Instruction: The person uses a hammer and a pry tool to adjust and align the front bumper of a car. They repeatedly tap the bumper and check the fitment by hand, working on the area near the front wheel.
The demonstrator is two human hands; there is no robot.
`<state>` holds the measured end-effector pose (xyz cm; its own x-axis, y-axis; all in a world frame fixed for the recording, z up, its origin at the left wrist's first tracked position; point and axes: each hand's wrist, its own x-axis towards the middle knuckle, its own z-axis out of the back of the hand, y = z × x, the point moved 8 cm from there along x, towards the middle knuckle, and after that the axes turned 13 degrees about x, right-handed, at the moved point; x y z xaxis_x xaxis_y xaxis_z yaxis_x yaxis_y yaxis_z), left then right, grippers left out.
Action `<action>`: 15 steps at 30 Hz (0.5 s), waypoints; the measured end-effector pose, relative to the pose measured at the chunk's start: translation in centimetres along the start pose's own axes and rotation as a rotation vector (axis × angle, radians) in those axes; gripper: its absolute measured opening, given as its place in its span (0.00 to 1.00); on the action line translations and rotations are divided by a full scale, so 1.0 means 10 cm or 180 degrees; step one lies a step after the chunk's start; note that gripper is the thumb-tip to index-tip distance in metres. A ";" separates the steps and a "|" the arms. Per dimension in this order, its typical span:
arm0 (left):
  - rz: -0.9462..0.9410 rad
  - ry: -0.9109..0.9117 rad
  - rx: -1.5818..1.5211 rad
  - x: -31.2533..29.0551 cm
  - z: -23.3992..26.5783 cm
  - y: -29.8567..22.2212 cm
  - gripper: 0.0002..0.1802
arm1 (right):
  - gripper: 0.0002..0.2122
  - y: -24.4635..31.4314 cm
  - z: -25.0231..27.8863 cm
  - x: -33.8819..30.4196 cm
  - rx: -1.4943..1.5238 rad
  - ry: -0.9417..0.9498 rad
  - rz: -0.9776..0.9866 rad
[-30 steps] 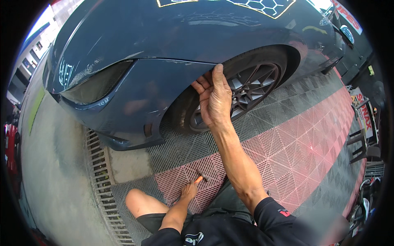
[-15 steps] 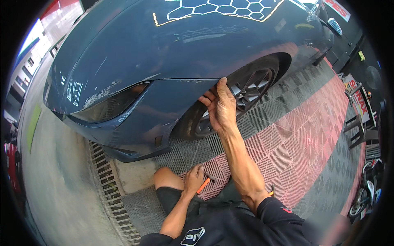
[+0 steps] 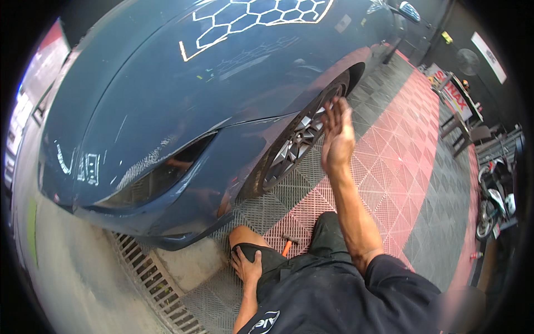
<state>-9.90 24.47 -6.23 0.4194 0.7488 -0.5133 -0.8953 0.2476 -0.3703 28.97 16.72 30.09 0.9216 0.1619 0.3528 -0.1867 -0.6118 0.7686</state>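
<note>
My right hand (image 3: 339, 136) is raised off the car, fingers stretched out and nothing in it. It hovers beside the front wheel (image 3: 299, 143) and hides part of the tyre. Behind it is the dark blue-grey front fender (image 3: 245, 150), which meets the bumper at a seam running to the wheel arch. My left hand (image 3: 247, 266) lies on my bent leg at the knee, fingers spread and empty. Between my legs, a small hammer with an orange handle (image 3: 286, 247) and a dark head rests on the floor tiles.
The car's dark headlight (image 3: 161, 175) and hood (image 3: 167, 83), with reflected hexagonal lights, fill the upper left. A metal drain grate (image 3: 142, 270) crosses the lower left. Red and grey slotted tiles (image 3: 384, 183) cover the floor. A stool (image 3: 459, 131) and a motorbike (image 3: 492, 203) stand right.
My right hand has let go of the fender edge at the wheel arch and opened. My left hand now lies spread on my leg. My view has shifted, bringing the hammer into fuller sight.
</note>
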 end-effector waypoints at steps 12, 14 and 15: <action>0.0192 0.0031 -0.0138 0.25 0.07 0.12 0.49 | 0.32 0.26 -0.91 0.52 0.0149 -0.0554 0.0827; 0.0294 0.0105 -0.0048 0.26 0.08 0.14 0.50 | 0.32 0.07 -1.05 0.14 -0.0194 -0.0023 0.0553; 0.0206 0.0040 -0.0103 0.23 0.12 0.10 0.49 | 0.30 -0.08 -0.77 -0.08 -0.1902 0.0369 0.0922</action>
<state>-9.96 27.22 -6.85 0.3630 0.7547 -0.5466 -0.9153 0.1789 -0.3609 25.71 23.02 33.31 0.7697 0.1581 0.6186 -0.6078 -0.1150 0.7857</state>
